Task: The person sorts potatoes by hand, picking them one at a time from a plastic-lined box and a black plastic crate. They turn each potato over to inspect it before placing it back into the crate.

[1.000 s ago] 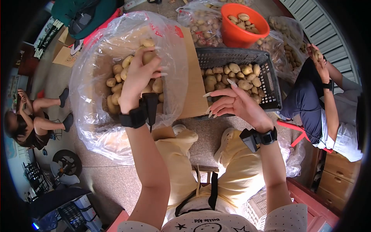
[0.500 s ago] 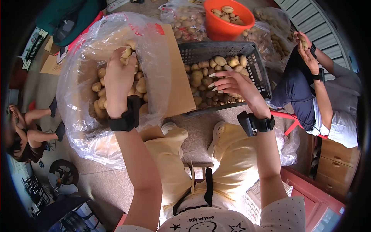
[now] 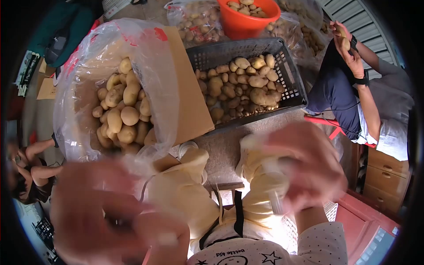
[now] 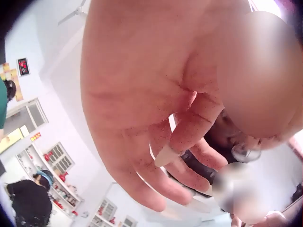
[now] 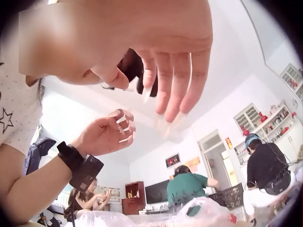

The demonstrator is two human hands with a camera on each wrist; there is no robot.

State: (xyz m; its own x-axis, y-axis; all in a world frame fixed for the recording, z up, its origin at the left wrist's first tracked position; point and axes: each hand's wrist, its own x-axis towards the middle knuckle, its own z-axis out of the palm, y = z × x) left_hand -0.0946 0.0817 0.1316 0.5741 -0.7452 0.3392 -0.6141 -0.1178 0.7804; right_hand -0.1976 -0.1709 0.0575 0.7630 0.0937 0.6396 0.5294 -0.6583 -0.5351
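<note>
Both hands are raised close to the head camera and look blurred there. My left hand (image 3: 106, 207) is at the lower left, in front of the plastic-lined cardboard box (image 3: 192, 92). Its fingers (image 4: 142, 175) bend loosely in the left wrist view, with nothing held. On the other side, my right hand (image 3: 307, 165) hovers over the trouser leg, below the black crate (image 3: 293, 75). Its fingers (image 5: 182, 78) hang relaxed in the right wrist view and hold nothing. Potatoes (image 3: 129, 115) are heaped inside the box liner, and more potatoes (image 3: 258, 81) lie in the crate.
An orange bucket (image 3: 245, 24) of potatoes stands behind the crate, beside clear bags of potatoes (image 3: 196, 24). At the right a seated person (image 3: 353, 88) holds potatoes. Another person (image 3: 33, 172) sits at the far left. A clear plastic liner (image 3: 66, 110) spreads over the box's sides.
My left hand has left the potatoes in the box, and my right hand has left the crate. Both have come up and back toward the head camera, whose view has shifted.
</note>
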